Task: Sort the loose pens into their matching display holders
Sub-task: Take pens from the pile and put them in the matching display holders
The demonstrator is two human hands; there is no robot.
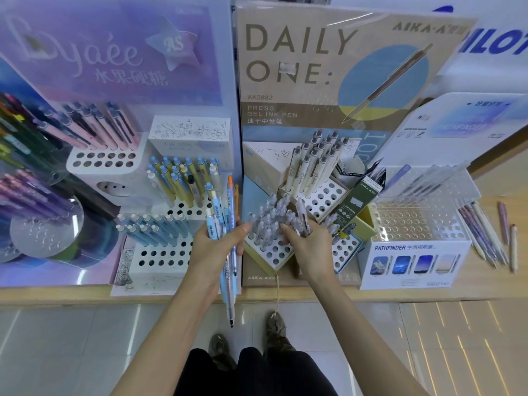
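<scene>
Seemingly mid-sort, the head view has the left hand [213, 247] with its fingers wrapped round a bundle of pens [221, 221], pale blue and orange. Their long axes run near upright, caps toward the displays and tips hanging past the table [485, 284] edge.

The right hand [313, 247] reaches into the front tier of the tan holder [281, 257]. Its fingers curl among the clear-capped pens [267, 221] and appear to pinch one or two of them.

The blue pens' likely home, the white holder [160, 254] with blue-capped pens, lies just left of the left hand, which is the nearer one. More loose pens [483, 232] lie flat at far right, well apart from both hands.

The card [314, 67] behind reads "DAILY ONE:", "AK2882", "PRESS GEL INK PEN" and "AIKA-A". The white box [414, 261] to the right says "PATHFINDER". Part of "PILOT" shows at top right.
</scene>
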